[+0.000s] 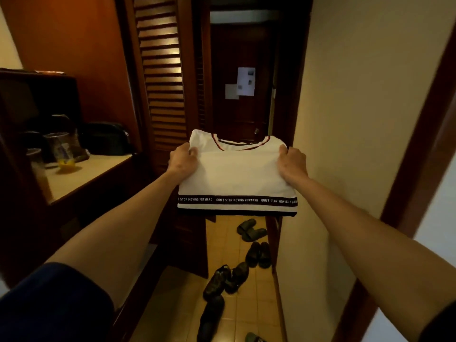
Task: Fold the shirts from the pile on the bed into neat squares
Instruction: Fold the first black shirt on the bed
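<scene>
We've got the folded white cotton shirt with the black lettered band [237,178] out in front of us at arm's length, held in the air above the tiled floor [222,317], and it looks like a tidy square already. Our left hand [182,160] pinches the left edge near the top, fingers curled under the cloth with the thumb on top; our right hand [292,162] grips the right edge the same way. We reckon the two-sided hold is there to keep the layers stacked, since a one-handed carry would probably let the fold sag open. The red-trimmed collar sits at the far edge, the black band with its white slogan at the near edge, hanging slightly.

The bed and the pile are out of sight here. Ahead of us is the dark wooden louvred wardrobe door [160,77], standing open, and beyond it a dark room door with white papers [243,82] stuck on it. On the left, a pale-topped counter [98,169] carries dark bags and a clear plastic cup [59,146]. Down on the floor lie several pairs of black sandals [251,230].

Our guess: folding on this one is finished and we're carrying it to storage, keeping it level so the square survives.
</scene>
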A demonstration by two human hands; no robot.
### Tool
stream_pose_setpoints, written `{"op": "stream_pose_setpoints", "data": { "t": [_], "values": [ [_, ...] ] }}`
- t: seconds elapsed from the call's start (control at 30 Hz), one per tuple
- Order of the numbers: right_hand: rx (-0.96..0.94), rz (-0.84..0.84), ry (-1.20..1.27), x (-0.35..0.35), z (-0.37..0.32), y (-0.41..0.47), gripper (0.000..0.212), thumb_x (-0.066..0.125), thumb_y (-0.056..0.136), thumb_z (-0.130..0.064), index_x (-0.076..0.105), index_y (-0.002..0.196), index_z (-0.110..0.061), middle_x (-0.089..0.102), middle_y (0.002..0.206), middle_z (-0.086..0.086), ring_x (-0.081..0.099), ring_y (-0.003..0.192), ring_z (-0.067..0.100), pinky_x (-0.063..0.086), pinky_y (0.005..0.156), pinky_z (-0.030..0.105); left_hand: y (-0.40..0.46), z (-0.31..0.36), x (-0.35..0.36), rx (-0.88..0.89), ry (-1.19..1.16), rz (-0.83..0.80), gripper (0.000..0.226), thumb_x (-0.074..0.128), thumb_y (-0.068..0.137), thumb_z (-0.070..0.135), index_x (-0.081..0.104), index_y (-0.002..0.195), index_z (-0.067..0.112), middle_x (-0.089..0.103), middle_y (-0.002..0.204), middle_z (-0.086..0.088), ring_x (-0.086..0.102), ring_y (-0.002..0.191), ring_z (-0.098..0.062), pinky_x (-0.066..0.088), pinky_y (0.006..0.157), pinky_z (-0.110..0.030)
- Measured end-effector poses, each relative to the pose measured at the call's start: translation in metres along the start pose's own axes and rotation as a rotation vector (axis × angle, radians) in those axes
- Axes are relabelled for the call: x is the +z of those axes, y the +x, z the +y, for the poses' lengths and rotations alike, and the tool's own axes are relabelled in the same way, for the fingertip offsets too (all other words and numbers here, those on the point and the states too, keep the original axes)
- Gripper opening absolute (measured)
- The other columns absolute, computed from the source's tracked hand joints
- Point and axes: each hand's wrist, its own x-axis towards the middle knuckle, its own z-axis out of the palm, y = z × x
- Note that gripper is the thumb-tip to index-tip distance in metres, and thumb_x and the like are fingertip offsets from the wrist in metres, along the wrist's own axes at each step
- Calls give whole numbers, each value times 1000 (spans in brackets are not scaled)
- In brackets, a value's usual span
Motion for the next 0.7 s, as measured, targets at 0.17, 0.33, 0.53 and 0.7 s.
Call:
{"op": "stream_pose_setpoints", "data": {
  "t": [0.17,0.33,0.53,0.7],
  "values": [
    [80,56,-17,52,4,105,50,29,107,-34,60,121,3,60,122,23,57,111,37,40,86,36,129,-8,56,42,-1,-73,33,36,105,27,58,115,5,58,115,-17,54,107,-34,45,90,-44],
    [112,92,-61,98,22,202,51,29,107,-34,61,119,3,60,121,24,56,108,36,36,81,34,234,-21,121,53,-22,-108,31,38,106,29,58,107,6,59,105,-13,55,95,-28,46,84,-41],
    [106,70,-72,174,57,331,50,29,106,-33,62,114,3,61,118,24,52,94,32,34,78,33,358,-48,205,32,-37,-95,29,39,106,28,53,91,7,53,89,-7,51,85,-24,37,75,-37],
    [57,30,-46,248,87,476,49,30,106,-33,63,109,2,63,112,22,53,87,28,35,75,32,489,-65,283,19,-41,-55,29,39,105,28,53,90,8,54,94,-8,50,88,-24,34,76,-37]
  ]
}}
